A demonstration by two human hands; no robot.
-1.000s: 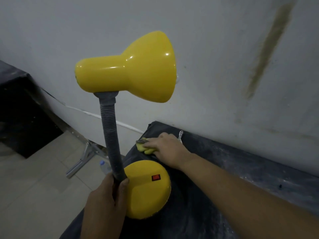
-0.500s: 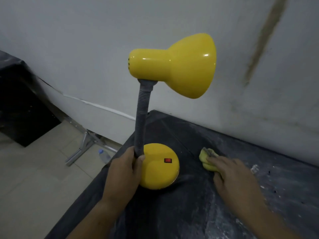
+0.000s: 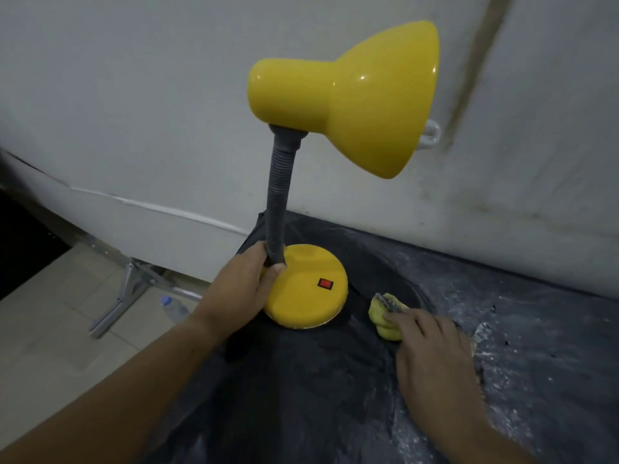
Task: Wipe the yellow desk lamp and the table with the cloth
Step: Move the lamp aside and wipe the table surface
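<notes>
The yellow desk lamp [image 3: 348, 92] stands on the dark table [image 3: 301, 396], its round base [image 3: 308, 296] with a red switch near the table's back left corner. My left hand [image 3: 244, 286] is closed around the bottom of the grey flexible neck [image 3: 278, 202]. Right of the base lies a yellow cloth [image 3: 385, 318], dirty grey on top. My right hand [image 3: 432, 353] presses flat on the cloth, its fingers covering the cloth's right part. White dust streaks the table to the right.
A stained white wall [image 3: 134, 95] runs right behind the table. A white hook [image 3: 430, 133] on it peeks out behind the lamp shade. Left of the table's edge is tiled floor with a plastic bottle [image 3: 172, 308] and a metal bracket [image 3: 117, 303].
The lamp went from held near the front left edge to standing further back on the table. My right hand slid the cloth from the back corner to the right of the base.
</notes>
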